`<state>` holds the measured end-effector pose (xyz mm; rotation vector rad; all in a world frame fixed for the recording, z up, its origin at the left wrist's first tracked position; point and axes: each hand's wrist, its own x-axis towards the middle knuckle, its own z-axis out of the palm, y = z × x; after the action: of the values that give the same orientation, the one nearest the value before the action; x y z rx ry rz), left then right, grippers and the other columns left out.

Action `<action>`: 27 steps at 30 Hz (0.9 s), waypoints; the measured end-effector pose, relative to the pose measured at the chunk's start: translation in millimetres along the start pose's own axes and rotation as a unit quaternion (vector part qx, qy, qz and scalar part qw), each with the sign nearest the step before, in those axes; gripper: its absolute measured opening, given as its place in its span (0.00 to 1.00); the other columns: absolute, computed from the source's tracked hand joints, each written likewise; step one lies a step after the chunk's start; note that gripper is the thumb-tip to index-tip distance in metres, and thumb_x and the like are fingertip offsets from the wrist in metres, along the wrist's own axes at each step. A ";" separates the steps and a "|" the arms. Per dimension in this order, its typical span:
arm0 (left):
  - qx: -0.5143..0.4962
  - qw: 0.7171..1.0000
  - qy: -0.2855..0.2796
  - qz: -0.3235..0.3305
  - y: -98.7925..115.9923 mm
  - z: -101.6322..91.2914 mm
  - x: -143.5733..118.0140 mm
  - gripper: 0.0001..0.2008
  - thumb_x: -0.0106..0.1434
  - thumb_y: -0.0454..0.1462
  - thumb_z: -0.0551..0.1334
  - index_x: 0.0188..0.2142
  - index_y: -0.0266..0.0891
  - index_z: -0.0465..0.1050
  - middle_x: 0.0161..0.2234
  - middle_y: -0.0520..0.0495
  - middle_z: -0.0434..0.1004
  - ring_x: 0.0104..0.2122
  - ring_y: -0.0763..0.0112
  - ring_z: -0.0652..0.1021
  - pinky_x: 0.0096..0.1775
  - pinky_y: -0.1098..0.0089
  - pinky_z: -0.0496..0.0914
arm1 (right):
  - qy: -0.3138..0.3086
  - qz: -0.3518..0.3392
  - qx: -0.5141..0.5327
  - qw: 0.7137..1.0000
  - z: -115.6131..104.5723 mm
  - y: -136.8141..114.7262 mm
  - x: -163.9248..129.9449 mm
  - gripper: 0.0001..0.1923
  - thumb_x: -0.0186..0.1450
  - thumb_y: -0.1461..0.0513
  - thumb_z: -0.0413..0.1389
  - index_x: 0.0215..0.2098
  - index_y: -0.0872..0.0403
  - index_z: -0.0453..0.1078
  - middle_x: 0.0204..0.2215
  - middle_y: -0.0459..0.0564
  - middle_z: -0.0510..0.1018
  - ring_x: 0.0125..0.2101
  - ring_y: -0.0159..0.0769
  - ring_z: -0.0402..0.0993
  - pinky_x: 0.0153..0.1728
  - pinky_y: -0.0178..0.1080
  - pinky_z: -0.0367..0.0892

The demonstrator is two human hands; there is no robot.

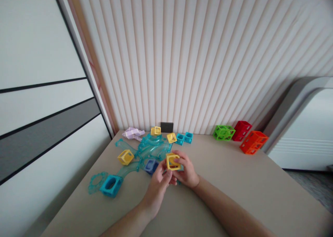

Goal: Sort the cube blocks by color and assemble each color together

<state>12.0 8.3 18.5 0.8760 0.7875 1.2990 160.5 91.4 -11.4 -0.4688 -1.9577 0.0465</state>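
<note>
Both bare forearms reach forward over the worktop (pixel 234 195) and meet near its middle. The left hand (pixel 158 185) lies palm-down, fingers curled forward. The right hand (pixel 186 172) sits just beyond and beside it, fingers (pixel 179 157) bent and closed, touching the left fingertips.

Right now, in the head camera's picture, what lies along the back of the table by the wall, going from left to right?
Pale lilac pieces → yellow cube → black wall socket → tilted yellow cube → two teal cubes → green cube block → red cube block → orange cube block.
</note>
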 end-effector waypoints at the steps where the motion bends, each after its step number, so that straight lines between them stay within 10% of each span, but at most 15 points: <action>1: 0.020 1.000 -0.008 0.009 -0.2 -0.7 0.3 0.25 0.63 0.52 0.65 0.53 0.40 0.69 0.46 0.42 0.74 0.34 0.71 0.73 0.39 0.67 0.70 | -0.010 -0.024 -0.011 1.000 -1.4 -0.9 0.9 0.19 0.69 0.57 0.58 0.56 0.45 0.59 0.52 0.57 0.76 0.48 0.44 0.78 0.47 0.46 0.73; 11: 0.064 0.996 0.052 0.024 7.0 1.5 -2.7 0.24 0.61 0.53 0.66 0.47 0.40 0.70 0.37 0.48 0.74 0.29 0.73 0.72 0.27 0.73 0.67 | -0.100 -0.111 -0.011 0.989 -10.3 -2.1 2.7 0.23 0.71 0.49 0.48 0.60 0.46 0.59 0.63 0.60 0.64 0.52 0.45 0.75 0.48 0.46 0.73; 18: 0.035 0.998 0.041 0.017 3.4 -1.0 -3.5 0.21 0.61 0.53 0.66 0.43 0.39 0.70 0.32 0.49 0.73 0.28 0.71 0.75 0.27 0.72 0.68 | 0.024 0.194 -0.052 0.979 -2.3 19.0 17.4 0.21 0.71 0.58 0.48 0.62 0.50 0.58 0.60 0.60 0.66 0.58 0.49 0.67 0.56 0.54 0.67; 27: 0.104 0.994 -0.005 0.011 11.5 3.8 -4.1 0.20 0.61 0.51 0.66 0.44 0.40 0.73 0.39 0.46 0.79 0.43 0.61 0.77 0.47 0.66 0.69 | -0.139 0.370 -0.206 0.895 24.4 39.3 77.7 0.27 0.63 0.53 0.60 0.58 0.52 0.67 0.51 0.58 0.77 0.53 0.53 0.71 0.53 0.50 0.63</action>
<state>9.7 4.5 30.5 1.0588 0.9201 1.2448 123.4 158.7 36.3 -1.5460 -1.9524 0.1936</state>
